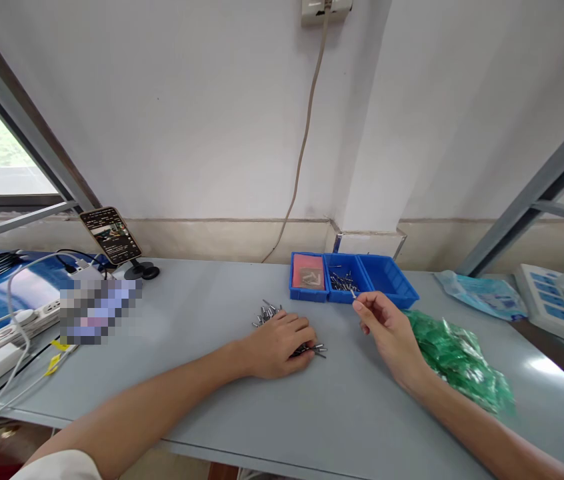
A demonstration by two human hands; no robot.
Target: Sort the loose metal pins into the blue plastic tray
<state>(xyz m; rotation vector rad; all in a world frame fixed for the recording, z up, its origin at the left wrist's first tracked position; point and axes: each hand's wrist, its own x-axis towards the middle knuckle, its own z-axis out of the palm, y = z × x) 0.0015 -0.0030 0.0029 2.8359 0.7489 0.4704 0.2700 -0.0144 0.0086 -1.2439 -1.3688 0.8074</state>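
Small metal pins (267, 312) lie in a heap on the grey table (202, 313), partly covered by my left hand (282, 343). Its fingers curl over more pins, whose ends stick out to the right. My right hand (385, 327) is raised at the front edge of the blue trays, thumb and forefinger pinched on one thin metal pin (354, 294). Behind it, the middle blue tray (346, 259) holds several pins. The left blue tray (307, 294) contains a red sheet and a small clear bag. Nothing shows inside the right blue tray (387, 279).
A crumpled green plastic bag (462, 360) lies beside my right forearm. Farther right are a light-blue packet (482, 295) and a white device (557, 307). At left stand a phone (111, 235) on a stand, a power strip (37, 320) and cables.
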